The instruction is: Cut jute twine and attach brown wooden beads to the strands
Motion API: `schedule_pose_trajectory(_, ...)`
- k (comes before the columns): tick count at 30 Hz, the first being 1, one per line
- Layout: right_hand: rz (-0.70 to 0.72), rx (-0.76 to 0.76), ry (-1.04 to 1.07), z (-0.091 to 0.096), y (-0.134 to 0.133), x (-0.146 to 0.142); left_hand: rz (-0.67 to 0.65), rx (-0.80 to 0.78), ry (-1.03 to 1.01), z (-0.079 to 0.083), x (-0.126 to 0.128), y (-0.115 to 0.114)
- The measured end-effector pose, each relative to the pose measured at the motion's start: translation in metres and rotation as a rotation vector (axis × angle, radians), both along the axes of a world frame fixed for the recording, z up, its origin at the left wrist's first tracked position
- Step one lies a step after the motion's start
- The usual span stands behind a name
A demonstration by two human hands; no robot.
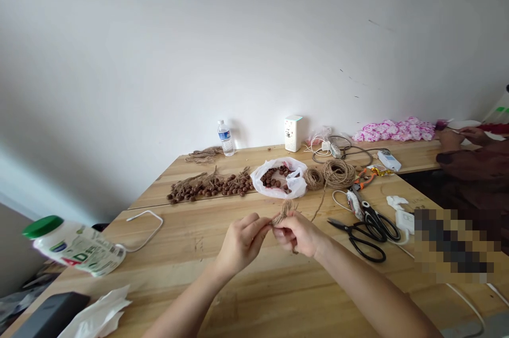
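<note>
Over the middle of the wooden table, my left hand [244,242] and my right hand [297,233] meet, both pinched on a small bundle of jute twine [284,212]. Loops of the twine stick up between the fingers, and a strand trails off on the right toward the balls. Just beyond them lies a white plastic bag [260,187], open at the top, with brown nut-like balls [274,176] inside. Right of the bag sit a small twine ball [314,179] and a larger twine ball [339,172]. Bunches of brown balls on twine stems [210,187] lie to its left.
Black-handled scissors [360,237] and orange-handled pliers [363,179] lie at right among cables. A white bottle with a green cap [77,245] stands at left. Along the wall are a water bottle [225,139] and a white box [293,134]. Another person's hands [463,138] are at far right.
</note>
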State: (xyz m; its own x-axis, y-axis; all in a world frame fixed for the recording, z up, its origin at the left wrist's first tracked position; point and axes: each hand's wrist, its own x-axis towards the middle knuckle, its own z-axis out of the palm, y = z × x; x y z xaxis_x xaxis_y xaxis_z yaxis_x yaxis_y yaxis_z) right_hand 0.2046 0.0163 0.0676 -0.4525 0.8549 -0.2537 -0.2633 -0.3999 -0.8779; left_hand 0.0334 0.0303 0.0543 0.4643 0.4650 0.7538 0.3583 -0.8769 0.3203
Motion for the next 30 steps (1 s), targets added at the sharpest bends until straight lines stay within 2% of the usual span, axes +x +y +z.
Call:
schedule_pose_trajectory(2, -0.114, 0.135, -0.117, -0.008, -0.001, -0.006, 0.012, -0.215, -0.115, -0.002, 0.004, 0.002)
schedule_pose_trajectory(3, -0.189, 0.265, -0.216, -0.012, -0.003, -0.009, 0.020, -0.328, -0.184, -0.003, 0.005, 0.003)
schedule_pose_trajectory(6, -0.405, 0.837, -0.612, -0.024, -0.010, -0.017, 0.055, -0.668, -0.376, -0.006, 0.009, 0.005)
schedule_pose_trajectory(8, -0.483, 1.194, -0.878, -0.027, -0.016, -0.019, 0.064, -0.862, -0.466, -0.005, 0.010, 0.005)
schedule_pose_trajectory(9, -0.500, 1.322, -0.982, -0.027, -0.018, -0.019, 0.057, -0.939, -0.493, -0.004, 0.009, 0.004)
schedule_pose_trajectory(12, -0.464, 1.570, -1.107, -0.024, -0.018, -0.015, 0.008, -1.110, -0.527, 0.002, 0.008, 0.002)
schedule_pose_trajectory(14, -0.418, 1.632, -1.076, -0.021, -0.015, -0.010, -0.026, -1.188, -0.517, 0.005, 0.007, 0.002)
schedule_pose_trajectory(17, -0.389, 1.583, -1.017, -0.019, -0.009, -0.003, -0.058, -1.231, -0.478, 0.007, 0.007, 0.003)
schedule_pose_trajectory(20, -0.412, 1.420, -0.928, -0.017, -0.007, 0.000, -0.087, -1.102, -0.381, 0.007, 0.008, 0.001)
schedule_pose_trajectory(23, -0.409, 1.140, -0.737, -0.013, -0.008, 0.000, -0.108, -0.769, -0.257, 0.005, 0.008, -0.002)
schedule_pose_trajectory(27, -0.299, 0.738, -0.452, -0.006, -0.009, -0.002, -0.104, -0.309, -0.125, 0.000, 0.004, -0.002)
schedule_pose_trajectory(30, -0.232, 0.529, -0.316, -0.002, -0.009, -0.002, -0.093, -0.010, -0.035, -0.001, 0.000, 0.002)
